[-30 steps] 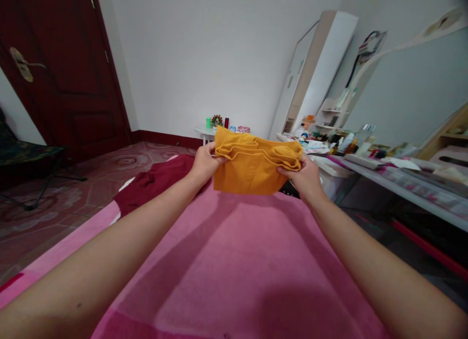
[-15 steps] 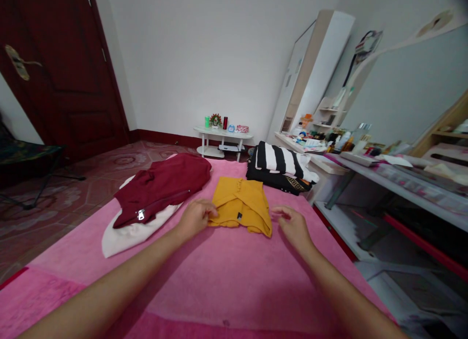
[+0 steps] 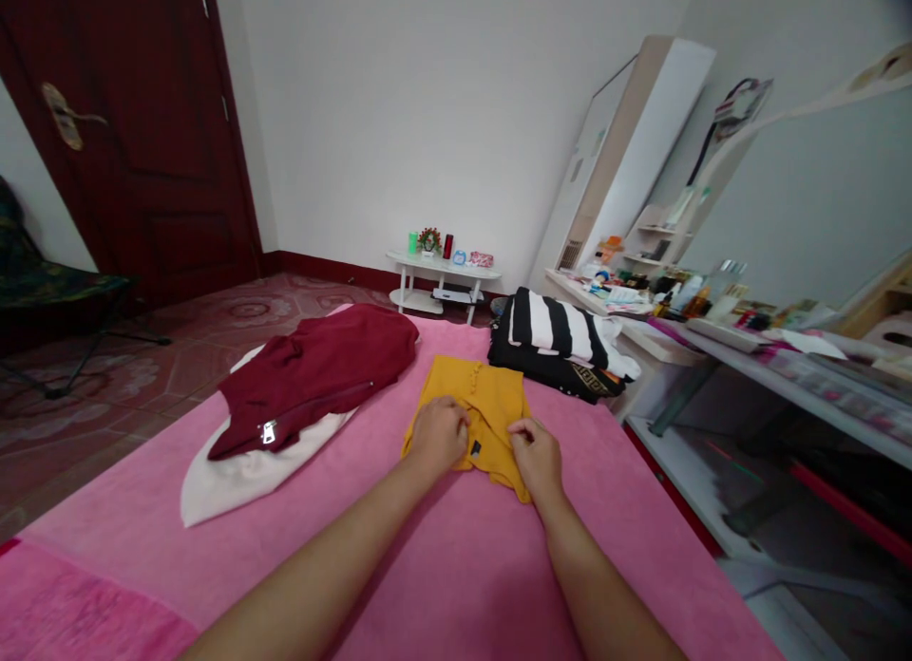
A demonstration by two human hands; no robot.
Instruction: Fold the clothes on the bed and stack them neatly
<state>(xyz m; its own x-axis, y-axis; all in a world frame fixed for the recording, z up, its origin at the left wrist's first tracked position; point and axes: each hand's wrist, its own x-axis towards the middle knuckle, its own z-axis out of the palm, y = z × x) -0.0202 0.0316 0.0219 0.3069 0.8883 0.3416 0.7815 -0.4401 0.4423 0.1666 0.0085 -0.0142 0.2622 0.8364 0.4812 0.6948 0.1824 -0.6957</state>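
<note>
A yellow top [image 3: 466, 381] lies folded on the pink bedspread [image 3: 399, 585], with a row of small buttons near its far edge and a dark label near its front edge. On the left part of the top rests my left hand [image 3: 440, 435], its fingers curled closed on the cloth. My right hand [image 3: 538, 455] pinches the cloth at the right side, thumb and fingers together. Parts of the top under both hands are hidden.
To the left, a dark red zipped garment [image 3: 320, 376] lies over a white one [image 3: 235, 485]. Folded clothes, with a black-and-white striped one [image 3: 560, 326] uppermost, are stacked at the far right. A cluttered dressing table [image 3: 784, 357] stands alongside the bed.
Both hands have moved inward onto the yellow top and closed on it; the right hand was apart from it before. The cloth's front edge has shifted, and the view has turned slightly.
</note>
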